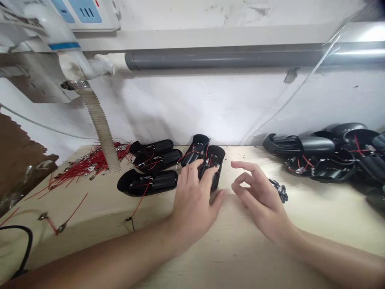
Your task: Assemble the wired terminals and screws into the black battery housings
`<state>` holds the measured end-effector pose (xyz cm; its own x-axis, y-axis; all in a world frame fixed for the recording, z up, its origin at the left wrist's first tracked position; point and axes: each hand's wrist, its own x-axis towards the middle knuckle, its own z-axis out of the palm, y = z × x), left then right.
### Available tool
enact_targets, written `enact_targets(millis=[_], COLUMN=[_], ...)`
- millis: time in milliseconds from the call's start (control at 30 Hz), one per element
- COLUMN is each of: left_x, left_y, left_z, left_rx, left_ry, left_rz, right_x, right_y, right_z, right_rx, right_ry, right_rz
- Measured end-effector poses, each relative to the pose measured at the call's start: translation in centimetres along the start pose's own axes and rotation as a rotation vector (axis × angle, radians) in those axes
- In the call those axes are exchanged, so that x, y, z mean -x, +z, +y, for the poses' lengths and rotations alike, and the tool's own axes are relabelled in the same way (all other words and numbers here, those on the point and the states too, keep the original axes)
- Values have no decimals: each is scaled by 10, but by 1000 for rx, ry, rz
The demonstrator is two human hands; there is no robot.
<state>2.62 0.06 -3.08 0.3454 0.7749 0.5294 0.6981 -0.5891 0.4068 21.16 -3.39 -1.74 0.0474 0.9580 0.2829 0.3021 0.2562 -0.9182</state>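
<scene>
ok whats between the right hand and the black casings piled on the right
Head view: a small black clump beside the right hand, on the pale bench top.

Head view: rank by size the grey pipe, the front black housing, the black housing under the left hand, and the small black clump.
Largest to smallest:
1. Grey pipe
2. Front black housing and the black housing under the left hand: they look alike, so unranked
3. Small black clump
</scene>
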Motion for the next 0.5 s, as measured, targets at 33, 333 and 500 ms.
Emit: enact_targets(millis=[33,333,500], left_x=[1,8,3], left_y=[-2,-14,-17], left_z=[1,8,23], left_rx=[-19,140,228], left_ry=[28,645,415], left_rz=[6,-171,-404], right_x=[2,-11,-67], right_y=[0,-24,-97], right_z=[-2,-42,-57], right_rx=[13,307,1102], right_ry=[-57,-415,-354], right_rz=[11,25,134])
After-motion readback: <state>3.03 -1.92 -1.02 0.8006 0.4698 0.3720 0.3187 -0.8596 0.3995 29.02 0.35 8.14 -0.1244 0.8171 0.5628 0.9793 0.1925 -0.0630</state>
